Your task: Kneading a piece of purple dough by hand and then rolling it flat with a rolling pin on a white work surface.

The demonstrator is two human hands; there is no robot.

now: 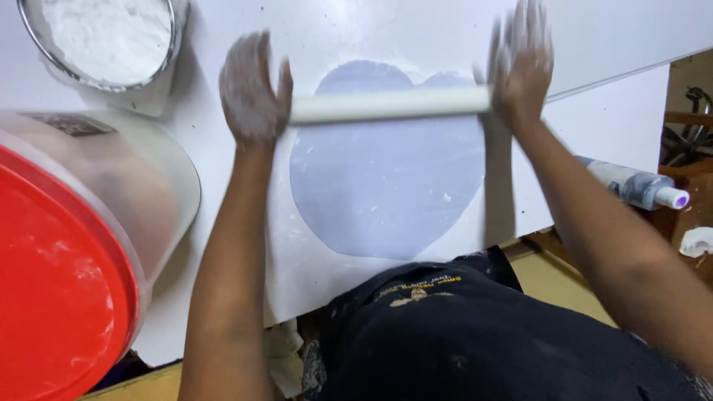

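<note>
Palms flat, fingers spread: your left hand [254, 89] and right hand [522, 63] press the rolling pin [390, 105] ends, evening pressure across the grey dough sheet [386, 178] mid-frame.

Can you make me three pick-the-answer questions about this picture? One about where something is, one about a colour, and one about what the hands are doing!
1. Where is the bowl of white powder?
A. top left of the table
B. on the floor
C. on the flat sheet

2. What colour is the big tub's lid?
A. green
B. red
C. yellow

3. How do the left hand and right hand meet the rolling pin?
A. fists closed round it
B. flat palms pressing its ends
C. not touching it

Answers: 1 A, it sits in the top-left corner. 2 B, the lid is bright red. 3 B, the fingers are spread flat over the pin's ends, above the grey sheet.
</note>
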